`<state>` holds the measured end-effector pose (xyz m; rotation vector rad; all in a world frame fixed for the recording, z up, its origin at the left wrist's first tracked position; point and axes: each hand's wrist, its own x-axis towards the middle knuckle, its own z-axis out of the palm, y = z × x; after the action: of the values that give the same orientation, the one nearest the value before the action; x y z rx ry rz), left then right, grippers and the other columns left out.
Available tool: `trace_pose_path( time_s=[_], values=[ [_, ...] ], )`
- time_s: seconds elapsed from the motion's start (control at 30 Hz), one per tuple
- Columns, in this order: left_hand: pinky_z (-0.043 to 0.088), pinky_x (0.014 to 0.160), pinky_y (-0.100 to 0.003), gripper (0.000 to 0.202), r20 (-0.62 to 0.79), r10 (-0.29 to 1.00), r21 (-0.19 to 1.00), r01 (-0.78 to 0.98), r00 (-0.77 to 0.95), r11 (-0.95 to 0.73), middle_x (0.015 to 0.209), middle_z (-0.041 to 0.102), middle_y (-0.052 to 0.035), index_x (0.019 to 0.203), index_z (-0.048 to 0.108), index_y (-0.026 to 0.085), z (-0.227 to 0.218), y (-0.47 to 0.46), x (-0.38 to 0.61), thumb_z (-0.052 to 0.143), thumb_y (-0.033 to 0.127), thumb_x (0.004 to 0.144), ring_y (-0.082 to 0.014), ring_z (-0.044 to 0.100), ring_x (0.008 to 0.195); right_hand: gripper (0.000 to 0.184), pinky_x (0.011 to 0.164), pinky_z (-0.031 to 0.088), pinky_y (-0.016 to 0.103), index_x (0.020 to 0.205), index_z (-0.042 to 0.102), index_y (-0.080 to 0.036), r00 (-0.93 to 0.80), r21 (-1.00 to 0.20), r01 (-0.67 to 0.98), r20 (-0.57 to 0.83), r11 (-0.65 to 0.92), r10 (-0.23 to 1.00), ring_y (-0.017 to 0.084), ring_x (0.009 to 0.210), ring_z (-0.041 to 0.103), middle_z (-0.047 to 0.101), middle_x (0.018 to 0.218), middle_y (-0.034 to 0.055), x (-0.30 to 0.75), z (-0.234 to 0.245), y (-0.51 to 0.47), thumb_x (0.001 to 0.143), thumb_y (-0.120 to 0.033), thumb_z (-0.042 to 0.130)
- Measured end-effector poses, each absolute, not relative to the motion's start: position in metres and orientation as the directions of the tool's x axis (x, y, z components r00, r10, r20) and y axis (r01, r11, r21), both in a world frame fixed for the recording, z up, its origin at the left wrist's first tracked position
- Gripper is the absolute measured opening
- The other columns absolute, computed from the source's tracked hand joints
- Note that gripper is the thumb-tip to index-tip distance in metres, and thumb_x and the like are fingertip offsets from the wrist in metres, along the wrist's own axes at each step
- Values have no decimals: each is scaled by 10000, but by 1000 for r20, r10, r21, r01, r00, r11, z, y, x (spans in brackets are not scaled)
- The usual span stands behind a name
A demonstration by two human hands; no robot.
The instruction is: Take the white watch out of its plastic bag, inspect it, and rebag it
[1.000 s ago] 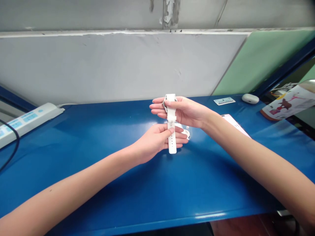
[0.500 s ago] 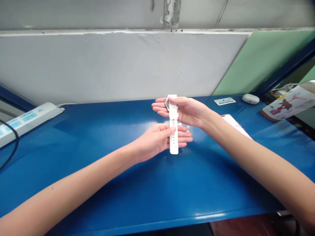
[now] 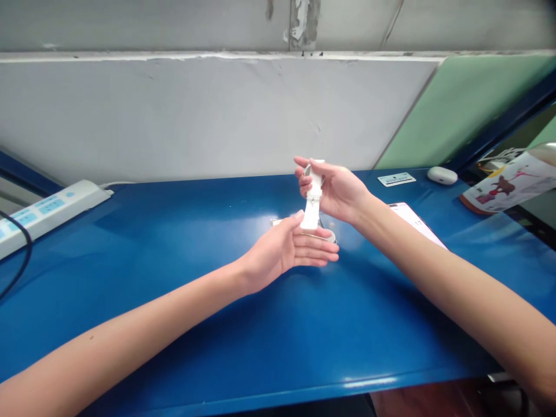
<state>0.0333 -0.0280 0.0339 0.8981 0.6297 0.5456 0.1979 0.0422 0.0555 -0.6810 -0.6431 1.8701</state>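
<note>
White watch [image 3: 317, 184]: held above the blue bench [image 3: 174, 243], strap [image 3: 310, 219] hanging down.
Right hand [image 3: 341, 190]: gripping the watch's upper end.
Left hand [image 3: 278, 252]: open, fingers extended, at the strap's lower tip; contact unclear.
Far left: power strip [image 3: 52, 211].
Back right: white card [image 3: 397, 179].

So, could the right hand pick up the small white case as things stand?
Probably not: the right hand holds the white strap, so its grip looks too occupied for the small white case.
</note>
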Motion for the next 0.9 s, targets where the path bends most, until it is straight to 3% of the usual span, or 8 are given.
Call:
trace_pose_path(
  time_s=[0.07,0.13,0.27,0.47,0.6,0.73,0.9],
  values=[
    [490,964,-456,732,-237,631,865,-135,738,484,1089,743,-202,1121,692,86,34,-33,33,428,736,914,-340,698,1065,284,485,479,174,1018,584,-150,-284,-650,-681,-190,-337,940,78,510,504,566,692,3,199,57,44,1035,-289,338],
    [490,960,-467,781,-210,636,905,-98,743,413,1186,709,-210,1238,638,105,34,-39,34,498,774,859,-359,674,1115,341,457,446,181,1000,574,-150,-258,-621,-709,-213,-334,942,86,488,452,497,644,-13,199,59,43,1033,-349,299],
    [504,959,-463,602,-151,740,959,-86,655,271,1343,626,-201,1268,602,159,36,-43,36,704,578,848,-347,666,1139,398,483,455,216,1049,592,-96,-273,-631,-702,-191,-331,943,112,526,449,453,656,-3,196,64,37,995,-369,308],
    [468,1036,-457,236,-143,886,927,-254,442,276,1251,689,-154,1148,647,154,39,-26,35,582,307,980,-308,646,1188,272,594,493,252,1044,670,-91,-360,-805,-536,-56,-255,931,136,655,528,536,714,20,194,66,28,901,-208,470],
    [456,1043,-464,243,-126,892,918,-291,434,271,1194,716,-144,1149,662,137,42,-18,32,547,240,962,-316,632,1203,172,653,485,268,986,739,-157,-363,-937,-347,88,-46,928,134,714,559,617,749,11,192,62,26,875,-267,666],
    [503,972,-457,232,-128,848,910,-279,514,306,986,750,-133,1084,663,110,43,-16,29,580,226,901,-299,698,1029,161,650,463,252,929,775,-205,-294,-962,-237,203,135,934,118,716,550,643,770,-2,191,56,25,845,-335,731],
    [527,928,-397,227,-120,855,946,-202,504,252,898,708,-73,1047,666,123,43,-19,29,671,302,908,-217,696,898,188,623,480,248,947,772,-235,-322,-970,-212,181,116,929,129,745,601,692,832,7,191,54,26,840,-385,735]
  ],
)
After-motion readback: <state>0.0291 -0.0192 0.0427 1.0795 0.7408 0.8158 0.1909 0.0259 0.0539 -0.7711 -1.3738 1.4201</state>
